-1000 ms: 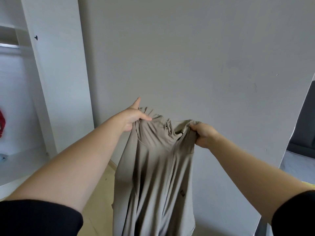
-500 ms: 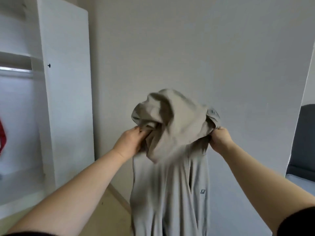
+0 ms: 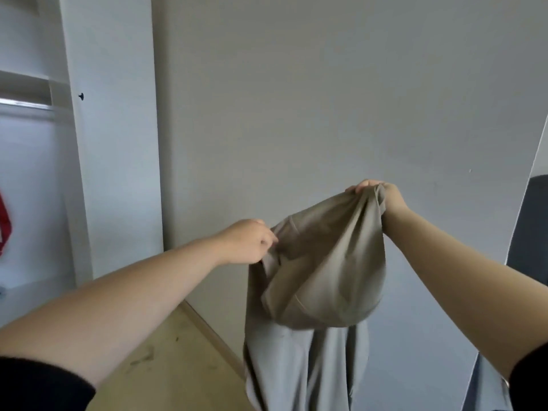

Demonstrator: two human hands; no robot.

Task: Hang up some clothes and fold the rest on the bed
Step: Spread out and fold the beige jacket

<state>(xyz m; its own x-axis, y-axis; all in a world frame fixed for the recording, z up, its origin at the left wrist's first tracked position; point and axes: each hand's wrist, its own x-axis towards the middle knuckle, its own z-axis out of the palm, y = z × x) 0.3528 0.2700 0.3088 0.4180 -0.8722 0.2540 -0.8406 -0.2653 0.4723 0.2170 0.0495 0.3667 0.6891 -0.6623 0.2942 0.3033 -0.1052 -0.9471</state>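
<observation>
The grey-beige garment (image 3: pixel 326 271) hung between both hands, in front of a grey wall (image 3: pixel 326 84). The right hand (image 3: pixel 382 197), held higher, gripped a bunched fold. The left hand (image 3: pixel 249 246) pinched an edge with curled fingers. Left of the left hand stood a white wardrobe (image 3: pixel 112 143) with a rail (image 3: pixel 26 106) and a red item (image 3: pixel 4 229).

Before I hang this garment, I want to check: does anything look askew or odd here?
Yes. The grey-beige garment hangs askew: the right hand grips a bunched part higher than the left hand, which pinches an edge, and its upper part flops forward like a pouch. The floor shows faint dark smudges.
</observation>
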